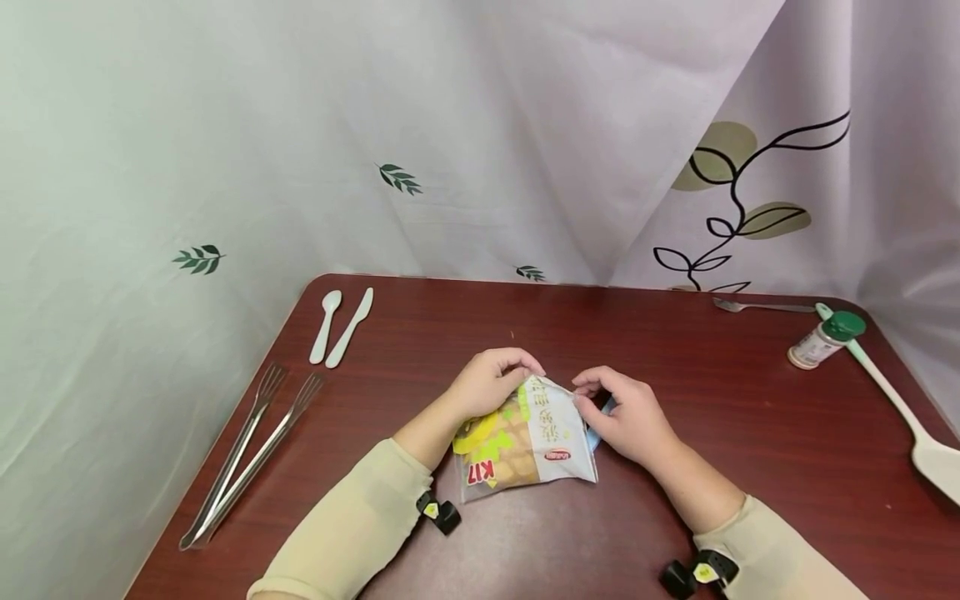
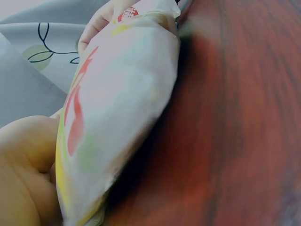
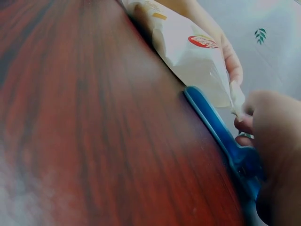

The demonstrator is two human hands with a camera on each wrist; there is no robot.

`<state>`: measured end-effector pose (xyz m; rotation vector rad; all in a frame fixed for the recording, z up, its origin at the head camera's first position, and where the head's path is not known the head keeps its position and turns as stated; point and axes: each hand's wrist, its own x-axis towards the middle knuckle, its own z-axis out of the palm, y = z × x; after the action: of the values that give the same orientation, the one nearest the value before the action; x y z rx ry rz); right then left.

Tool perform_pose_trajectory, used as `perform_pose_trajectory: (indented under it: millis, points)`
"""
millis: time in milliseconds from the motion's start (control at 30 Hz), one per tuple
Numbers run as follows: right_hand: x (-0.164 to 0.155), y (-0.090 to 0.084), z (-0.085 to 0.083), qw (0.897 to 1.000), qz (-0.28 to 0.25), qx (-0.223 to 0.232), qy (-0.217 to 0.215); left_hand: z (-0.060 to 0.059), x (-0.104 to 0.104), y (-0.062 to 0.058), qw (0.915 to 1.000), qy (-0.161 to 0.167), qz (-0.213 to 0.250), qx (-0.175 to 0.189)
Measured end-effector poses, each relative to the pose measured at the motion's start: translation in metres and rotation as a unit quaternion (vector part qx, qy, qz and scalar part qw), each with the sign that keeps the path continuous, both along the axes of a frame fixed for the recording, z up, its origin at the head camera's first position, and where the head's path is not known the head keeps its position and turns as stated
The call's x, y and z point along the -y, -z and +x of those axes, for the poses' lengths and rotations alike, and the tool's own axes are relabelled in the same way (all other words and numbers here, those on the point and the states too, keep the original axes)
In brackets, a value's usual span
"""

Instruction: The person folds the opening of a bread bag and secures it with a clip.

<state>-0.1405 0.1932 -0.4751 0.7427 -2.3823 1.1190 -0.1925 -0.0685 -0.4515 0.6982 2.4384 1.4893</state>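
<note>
Head view shows a sealed snack bag [image 1: 525, 446] lying flat near the middle of the worktop [image 1: 675, 358], a little toward its near edge, with both hands at its far end. The left hand [image 1: 491, 382] curls over the bag's far left corner, fingertips pinching the crimped top seam, and the right hand [image 1: 630, 417] pinches the same seam at the far right corner; held this way, the two grips seem set to steady the seam or pull it apart. From the left wrist the bag fills the frame, puffed and full, against the palm. The right wrist view shows a blue plastic strip [image 3: 216, 127], probably a clip or a handle, lying on the worktop along the bag's right edge and running under the right hand; I cannot tell whether the fingers touch it. Farther out, two metal forks [image 1: 255, 450] lie side by side along the left edge, with a white plastic spoon [image 1: 327, 325] and white plastic knife [image 1: 350, 327] near the far left corner. At the far right corner sit another fork [image 1: 757, 307], a small green-capped jar [image 1: 825, 340] on its side, and a pale spatula [image 1: 900, 408] along the right edge. Nothing lies between the hands and the bag.
</note>
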Motion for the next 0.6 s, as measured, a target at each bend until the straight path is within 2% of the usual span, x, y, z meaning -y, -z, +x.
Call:
perform_pose_trajectory:
  millis: [200, 600]
  points:
    - [0.0018, -0.0015, 0.0016, 0.999, -0.018, 0.05, 0.014, 0.001, -0.0025, 0.0016, 0.9997, 0.014, 0.009, -0.016]
    - [0.0018, 0.001, 0.0018, 0.998, -0.004, 0.059, -0.002, 0.0041, -0.0067, 0.003, 0.9997, 0.016, 0.003, -0.021]
